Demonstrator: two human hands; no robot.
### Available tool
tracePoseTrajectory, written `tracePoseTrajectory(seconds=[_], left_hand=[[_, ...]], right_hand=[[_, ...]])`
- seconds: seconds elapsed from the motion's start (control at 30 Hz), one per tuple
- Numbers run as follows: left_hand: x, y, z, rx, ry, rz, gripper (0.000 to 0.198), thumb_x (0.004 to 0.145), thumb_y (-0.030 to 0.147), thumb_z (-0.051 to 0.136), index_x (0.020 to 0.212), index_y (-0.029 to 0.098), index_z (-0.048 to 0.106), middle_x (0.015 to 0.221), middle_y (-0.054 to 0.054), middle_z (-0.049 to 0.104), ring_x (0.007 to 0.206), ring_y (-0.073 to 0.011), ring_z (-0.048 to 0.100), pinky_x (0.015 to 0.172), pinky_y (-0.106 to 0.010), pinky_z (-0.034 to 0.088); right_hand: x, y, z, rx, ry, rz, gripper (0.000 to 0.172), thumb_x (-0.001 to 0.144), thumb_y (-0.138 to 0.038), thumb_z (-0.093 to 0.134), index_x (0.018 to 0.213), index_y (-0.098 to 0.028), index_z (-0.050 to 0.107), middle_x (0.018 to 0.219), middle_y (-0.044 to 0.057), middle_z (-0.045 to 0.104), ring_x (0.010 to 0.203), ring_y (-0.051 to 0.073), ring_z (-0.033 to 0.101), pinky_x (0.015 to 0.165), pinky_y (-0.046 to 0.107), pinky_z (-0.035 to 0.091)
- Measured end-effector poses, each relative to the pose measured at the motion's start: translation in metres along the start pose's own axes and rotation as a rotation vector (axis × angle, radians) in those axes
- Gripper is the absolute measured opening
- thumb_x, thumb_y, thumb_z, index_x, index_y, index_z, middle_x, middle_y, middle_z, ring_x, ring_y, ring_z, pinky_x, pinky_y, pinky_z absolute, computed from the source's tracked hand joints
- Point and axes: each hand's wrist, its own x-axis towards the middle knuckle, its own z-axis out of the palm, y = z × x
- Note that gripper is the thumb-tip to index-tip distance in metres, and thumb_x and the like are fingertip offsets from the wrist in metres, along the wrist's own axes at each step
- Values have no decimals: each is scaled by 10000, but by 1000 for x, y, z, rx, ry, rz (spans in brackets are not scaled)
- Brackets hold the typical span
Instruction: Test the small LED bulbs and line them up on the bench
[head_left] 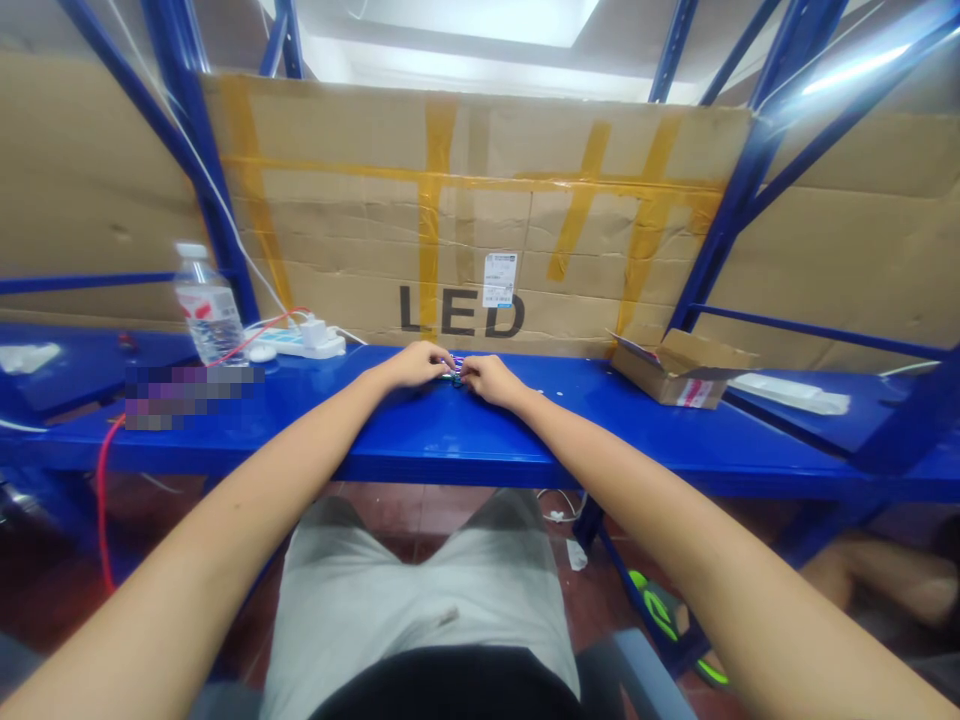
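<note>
My left hand point(414, 365) rests at the back middle of the blue table, its fingers curled inward. Facing it, my right hand point(489, 379) is closed too, with thumb and fingers pinched together. Between the fingertips shows a small cluster of shiny purple and teal pieces point(457, 362), too small to name. Both hands touch this cluster, and the fingers cover most of it. Some tiny pale bits point(551, 392) lie on the table just right of my right hand.
A water bottle point(210, 310) and a white power strip point(304, 341) stand on the left, with a red cable point(103, 500) hanging over the edge. An open cardboard box point(679, 370) sits on the right. Behind rises a large cardboard panel point(480, 220). Another person's foot point(675, 610) shows below right.
</note>
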Motion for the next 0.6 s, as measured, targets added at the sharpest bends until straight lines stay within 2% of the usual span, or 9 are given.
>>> tracePoseTrajectory(seconds=[0.27,0.37,0.5,0.6], left_hand=[[-1,4,-1,11,-43,22,314,854,309,583,1058,195,793,1112,-58,773,1013,-244,696,948,-321,488],[-1,2,-1,12,-54,24,306,852,317,585,1030,194,801,1077,-64,781,972,-249,699,917,-320,492],[-1,1,-2,17,-9,0,292,840,314,593,994,189,807,1013,-67,789,919,-245,693,882,-315,492],[-1,2,-2,9,-9,-9,291,843,313,595,1003,189,805,1035,-69,786,941,-249,691,888,-314,486]], right_hand=[[3,-3,-1,-203,-73,-84,264,887,-56,497,982,-131,732,967,113,755,865,211,646,770,265,427],[3,-4,-1,-264,-106,-93,296,875,-43,484,1015,-134,729,977,117,753,879,221,650,770,266,426],[1,-4,-1,-301,-134,-147,406,839,-1,463,1120,-158,710,1028,106,748,928,230,651,812,271,430],[0,-2,-2,-333,-150,-135,444,830,9,458,1160,-167,697,1083,110,739,974,234,649,837,272,430]])
